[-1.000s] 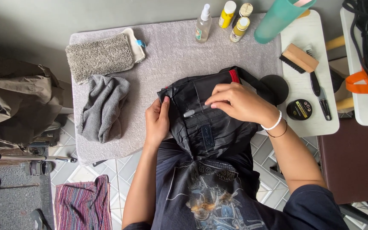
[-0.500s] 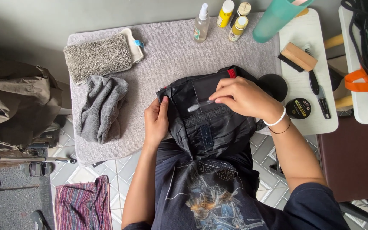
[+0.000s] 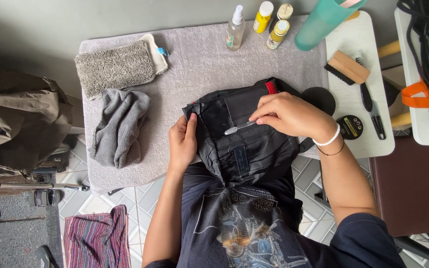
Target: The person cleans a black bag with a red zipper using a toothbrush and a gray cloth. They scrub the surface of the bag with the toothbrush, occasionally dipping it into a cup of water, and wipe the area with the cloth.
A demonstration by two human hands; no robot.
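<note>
1. Since the earlier frames the silver zipper pull (image 3: 238, 128) has swung out flatter to the left of the right hand (image 3: 291, 116), which has slid a little along the pocket; the left hand (image 3: 183, 144) has barely shifted.
2. The black bag (image 3: 244, 134) lies on the near part of the grey towel-covered table (image 3: 199, 64), its lower end hanging toward the person's lap, likely so the pocket faces up within easy reach.
3. The right hand is curled, thumb and fingertips pinched on the pull's end.
4. The left hand is half closed, gripping the bag's left edge, apparently to hold the fabric taut against the zip.
5. The bag looks soft and crumpled, matt black with a small dark label and a red tab (image 3: 271, 87) at its top corner.
6. Left of it lie a crumpled grey cloth (image 3: 119, 126) and a shaggy grey mitt (image 3: 114, 67); at the far edge stand a spray bottle (image 3: 235, 29) and small yellow bottles (image 3: 263, 17).
7. To the right, on a white board (image 3: 346, 106), rest a wooden brush (image 3: 347, 67), a dark-handled brush (image 3: 371, 106) and a round tin (image 3: 350, 126).
</note>
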